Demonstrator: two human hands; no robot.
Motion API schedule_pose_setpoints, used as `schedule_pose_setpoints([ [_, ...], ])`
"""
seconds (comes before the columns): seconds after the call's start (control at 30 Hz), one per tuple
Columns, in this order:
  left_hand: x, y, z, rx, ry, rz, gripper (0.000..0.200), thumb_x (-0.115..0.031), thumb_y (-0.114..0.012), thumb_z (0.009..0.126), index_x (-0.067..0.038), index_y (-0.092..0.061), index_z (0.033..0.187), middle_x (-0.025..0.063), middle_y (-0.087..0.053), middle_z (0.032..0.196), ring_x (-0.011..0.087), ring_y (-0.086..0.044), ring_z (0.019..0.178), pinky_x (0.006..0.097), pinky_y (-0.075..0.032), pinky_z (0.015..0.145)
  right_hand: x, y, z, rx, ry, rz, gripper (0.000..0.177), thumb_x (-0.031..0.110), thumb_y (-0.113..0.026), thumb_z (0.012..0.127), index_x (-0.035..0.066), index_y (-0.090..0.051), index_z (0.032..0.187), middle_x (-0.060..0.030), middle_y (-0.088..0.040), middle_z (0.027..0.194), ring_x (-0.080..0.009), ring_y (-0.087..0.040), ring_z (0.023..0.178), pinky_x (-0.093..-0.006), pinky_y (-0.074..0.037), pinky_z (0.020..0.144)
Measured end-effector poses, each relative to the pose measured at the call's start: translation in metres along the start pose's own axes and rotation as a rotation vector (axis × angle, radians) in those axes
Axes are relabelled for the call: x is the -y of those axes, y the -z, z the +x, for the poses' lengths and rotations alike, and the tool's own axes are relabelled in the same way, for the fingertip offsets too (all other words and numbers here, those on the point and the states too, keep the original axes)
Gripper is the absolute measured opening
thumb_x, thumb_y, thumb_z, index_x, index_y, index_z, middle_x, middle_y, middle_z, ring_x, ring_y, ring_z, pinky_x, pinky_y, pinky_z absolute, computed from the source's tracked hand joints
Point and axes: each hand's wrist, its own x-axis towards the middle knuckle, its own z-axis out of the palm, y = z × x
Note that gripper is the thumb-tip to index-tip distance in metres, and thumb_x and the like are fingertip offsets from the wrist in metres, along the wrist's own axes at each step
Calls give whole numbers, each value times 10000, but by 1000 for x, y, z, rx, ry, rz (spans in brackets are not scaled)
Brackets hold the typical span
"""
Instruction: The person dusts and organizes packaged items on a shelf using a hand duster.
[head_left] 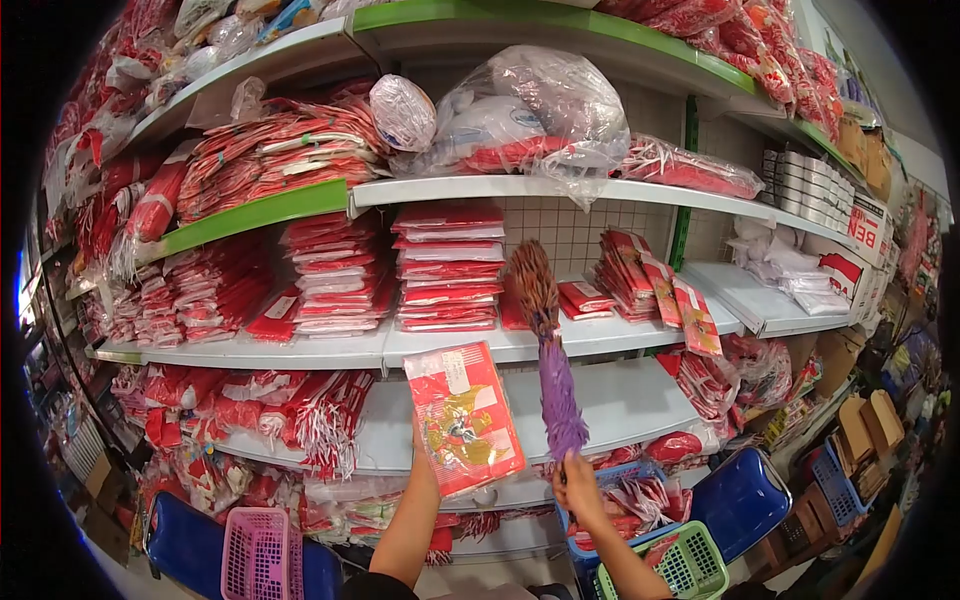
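Observation:
My left hand (424,470) holds a flat red package (466,420) with a gold emblem and a white label, its fingers mostly hidden behind it. In my right hand (577,486) is the lower end of a feather duster (562,395), purple below and brown at the top. The duster stands upright, its brown tip in front of the middle shelf (450,347). Behind it on that shelf lie a tall stack of red and white packages (450,265) and a small red pile (585,298). More emblem packages (697,318) lean over the shelf edge at the right.
Bagged goods fill the upper shelf (480,188). Below are a pink basket (256,550), a green basket (690,563) and blue chairs (742,503) at both sides. Bundles with white fringes (335,410) hang over the lower shelf. Cardboard boxes (868,430) stand at the right.

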Motion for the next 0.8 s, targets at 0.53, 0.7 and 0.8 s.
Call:
schedule_pose_setpoints([
  [0.53,45,-1,8,-27,43,-23,443,-377,-480,886,-22,-506,1151,99,-571,1096,193,-557,973,334,-444,858,-17,-15,-38,-77,223,-664,212,171,-474,879,-39,-478,851,-281,-517,705,-446,-518,677,-466,-393,591],
  [0.7,42,1,9,-35,44,-5,442,-378,-487,884,-22,-511,1145,96,-574,1086,188,-557,967,330,-440,857,-39,-9,-43,-1,341,-830,205,182,-486,869,-22,-479,889,-263,-539,622,-452,-531,598,-509,-386,541],
  [0.8,37,3,8,-34,59,11,441,-379,-490,883,-22,-514,1140,94,-576,1081,185,-556,964,328,-438,857,-37,-10,-46,-87,340,-774,210,185,-493,866,-24,-479,885,-267,-543,631,-458,-529,598,-512,-390,552],
])
